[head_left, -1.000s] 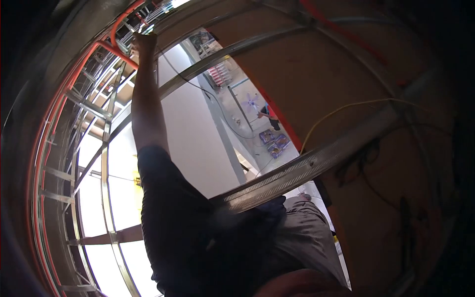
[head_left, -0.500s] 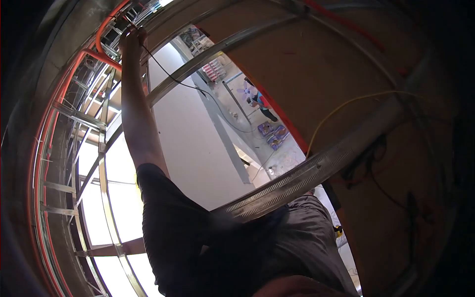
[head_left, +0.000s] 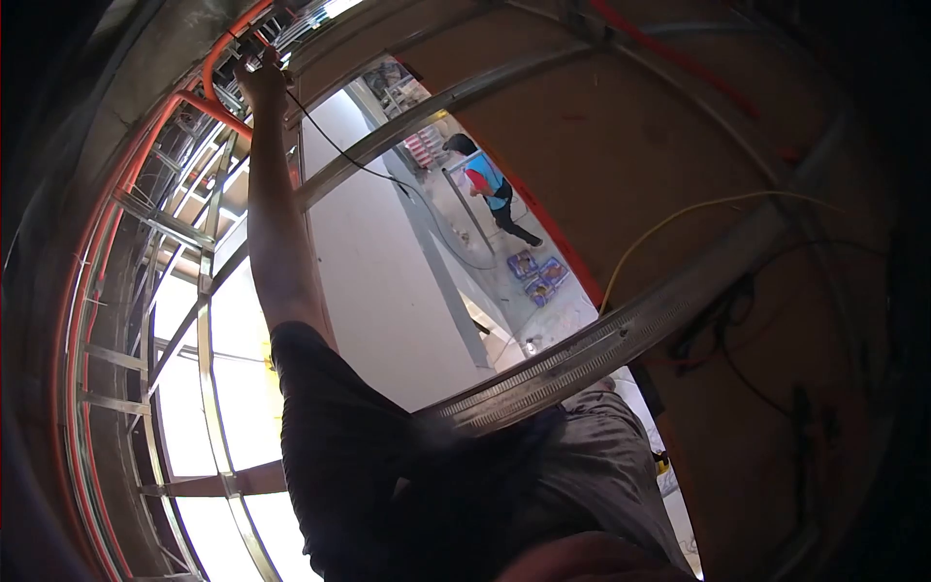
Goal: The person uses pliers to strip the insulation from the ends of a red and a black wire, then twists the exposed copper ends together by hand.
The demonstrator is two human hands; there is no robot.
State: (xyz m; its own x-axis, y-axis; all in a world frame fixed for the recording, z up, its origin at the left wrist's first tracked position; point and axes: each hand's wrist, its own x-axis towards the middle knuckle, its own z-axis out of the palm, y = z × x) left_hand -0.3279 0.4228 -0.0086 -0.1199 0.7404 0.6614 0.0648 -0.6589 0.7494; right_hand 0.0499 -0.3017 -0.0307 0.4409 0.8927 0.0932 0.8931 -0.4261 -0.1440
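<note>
My left hand (head_left: pixel 262 80) is raised at the top left, beside a bend of orange conduit (head_left: pixel 210 73). Its fingers are bent around something small and dark that I cannot make out. From beside this hand a thin black cable (head_left: pixel 335 150) hangs down across a metal ceiling channel (head_left: pixel 378 141). My bare forearm (head_left: pixel 276 213) comes out of a dark sleeve (head_left: pixel 320 369). My right hand does not show.
A perforated metal channel (head_left: pixel 562 373) crosses in front of my body. Brown boards (head_left: pixel 601 126) lie to the right, with a yellow cable (head_left: pixel 659 218). Metal framing (head_left: pixel 206 339) and orange pipes stand left. Far below, a person in a blue vest (head_left: pixel 488 179) is near purple packages (head_left: pixel 538 276).
My left hand has shifted slightly right and down in view, and its fingers look more spread. The person below has moved and now shows more fully, more upright.
</note>
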